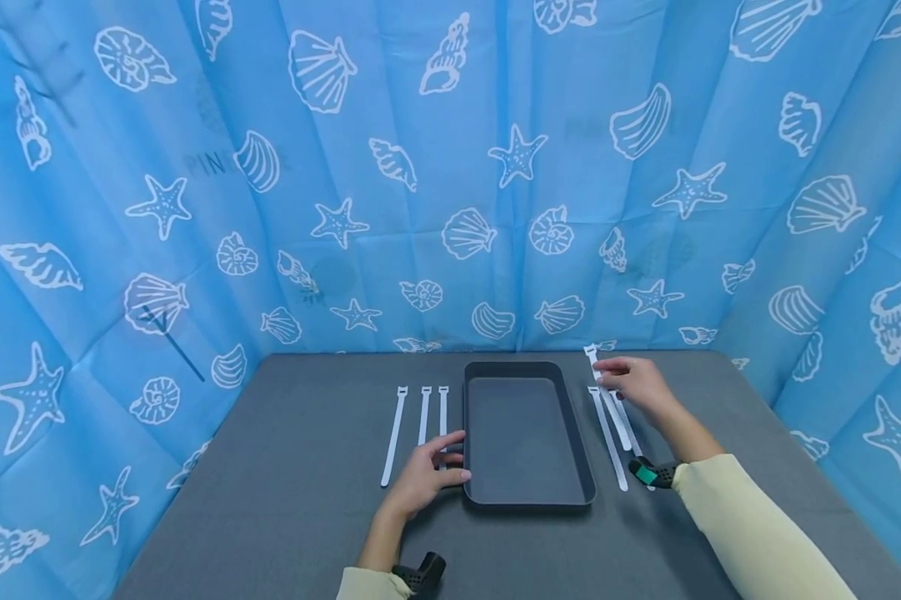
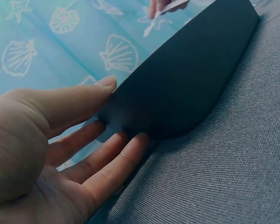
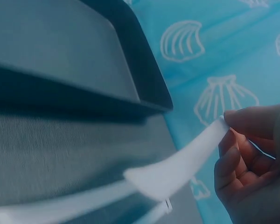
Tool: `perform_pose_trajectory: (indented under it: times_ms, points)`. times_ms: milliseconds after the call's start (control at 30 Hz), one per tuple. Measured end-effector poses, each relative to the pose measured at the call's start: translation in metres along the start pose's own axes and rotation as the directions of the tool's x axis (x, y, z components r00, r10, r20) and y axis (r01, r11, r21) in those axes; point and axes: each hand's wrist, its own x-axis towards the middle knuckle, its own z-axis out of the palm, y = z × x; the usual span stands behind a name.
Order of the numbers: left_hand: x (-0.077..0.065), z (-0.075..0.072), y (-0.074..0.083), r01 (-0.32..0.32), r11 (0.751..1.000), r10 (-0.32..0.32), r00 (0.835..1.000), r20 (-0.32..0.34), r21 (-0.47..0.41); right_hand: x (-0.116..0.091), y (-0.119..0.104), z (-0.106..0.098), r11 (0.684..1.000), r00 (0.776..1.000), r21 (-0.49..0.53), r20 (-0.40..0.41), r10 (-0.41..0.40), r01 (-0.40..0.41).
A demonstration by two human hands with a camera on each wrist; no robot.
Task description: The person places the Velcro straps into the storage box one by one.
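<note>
My right hand (image 1: 640, 385) pinches a white strap-style cable tie (image 1: 615, 417) between thumb and fingers, above the table right of the tray. In the right wrist view this cable tie (image 3: 177, 168) slants down, away from the fingertips. Beneath it, two more white cable ties (image 1: 609, 442) lie on the cloth, partly covered. A dark grey rectangular tray (image 1: 583, 467) stands in the middle. My left hand (image 1: 422, 477) touches the tray's left side with extended fingers; the left wrist view has its fingertips against the outer wall (image 2: 177, 79).
Three white cable ties (image 1: 394, 435) lie side by side left of the tray, the nearer ends of two hidden behind my left hand. Grey cloth (image 1: 307, 467) covers the table. A blue shell-patterned curtain (image 1: 435, 175) hangs along the back and sides.
</note>
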Motion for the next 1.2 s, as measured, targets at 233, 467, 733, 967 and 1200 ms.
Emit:
perform_pose_trajectory:
  times_ms: [233, 467, 733, 967, 1200]
  points:
    - [-0.001, -0.001, -0.003, -0.005, 1.000, 0.006, 1.000, 0.024, -0.010, 0.005, -0.015, 0.024, 1.000, 1.000, 0.021, 0.000, -0.010, 0.010]
    - [-0.002, -0.003, -0.002, 0.009, 0.999, -0.007, 0.999, 0.035, -0.035, 0.009, -0.022, 0.047, 0.997, 1.000, 0.075, 0.016, 0.020, -0.021]
    - [-0.005, -0.004, 0.006, -0.034, 0.999, 0.036, 0.998, 0.052, -0.039, 0.016, -0.022, 0.070, 0.995, 0.998, 0.098, 0.064, -0.007, 0.001]
    - [-0.006, -0.004, 0.006, -0.049, 0.998, 0.051, 0.997, 0.059, -0.028, 0.017, -0.027, 0.089, 0.994, 0.997, 0.109, 0.083, 0.001, -0.010]
    - [-0.002, -0.003, -0.002, -0.051, 0.999, 0.051, 0.997, 0.053, -0.012, 0.020, -0.022, 0.111, 0.985, 0.993, 0.160, 0.107, 0.040, -0.057]
